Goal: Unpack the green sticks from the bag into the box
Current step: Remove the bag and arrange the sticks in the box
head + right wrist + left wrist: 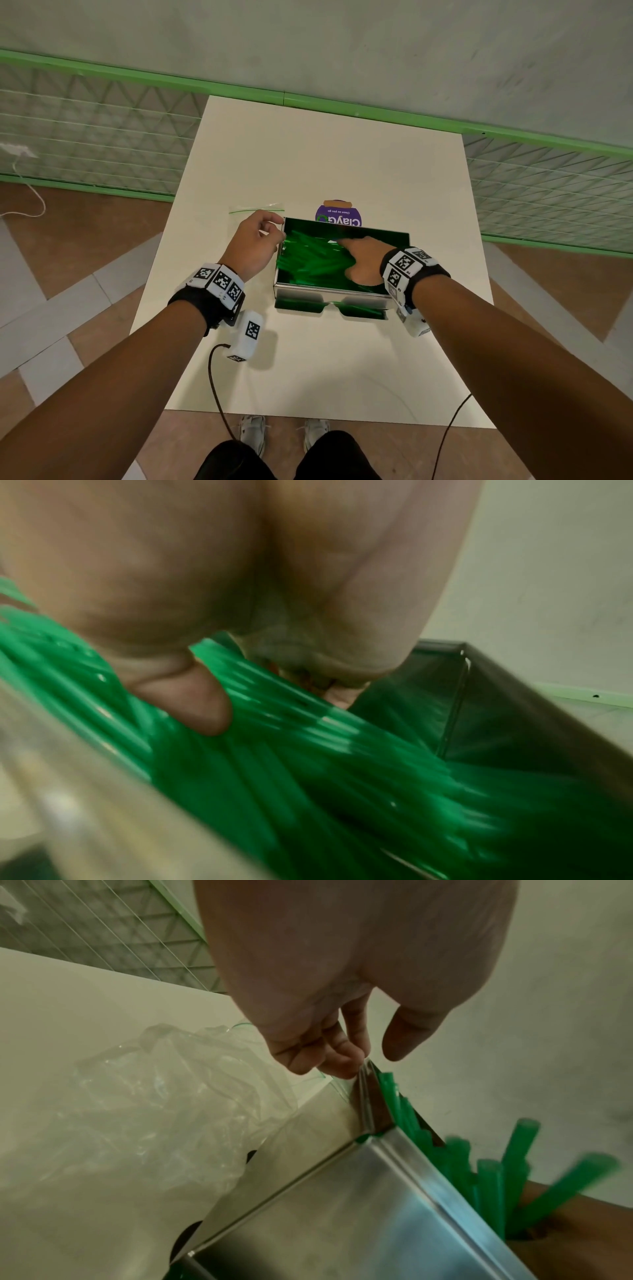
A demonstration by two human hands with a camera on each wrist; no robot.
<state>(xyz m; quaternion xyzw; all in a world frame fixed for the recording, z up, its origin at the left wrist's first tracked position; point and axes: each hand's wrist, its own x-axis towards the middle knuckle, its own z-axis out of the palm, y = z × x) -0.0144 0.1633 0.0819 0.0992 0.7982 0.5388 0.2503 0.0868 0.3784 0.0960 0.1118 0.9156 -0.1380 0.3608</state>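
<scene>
A shiny metal box [332, 294] stands mid-table, with a heap of green sticks [308, 260] inside. My right hand [356, 257] is down in the box; its thumb and fingers close around a bundle of sticks [342, 764], index finger stretched left. The right wrist view is blurred. My left hand [270, 226] sits at the box's far left corner, its curled fingers [342, 1061] on the corner rim [368, 1096], thumb apart above the inside. The clear plastic bag [154, 1110] lies crumpled and flat on the table left of the box, its green zip edge [257, 210] showing. Some sticks [496, 1177] poke up over the box wall.
A round purple label [339, 215] lies just behind the box. The white table [342, 370] has bare surface in front of the box. A green mesh fence [102, 137] runs behind the table. Cables hang from both wrists near the front edge.
</scene>
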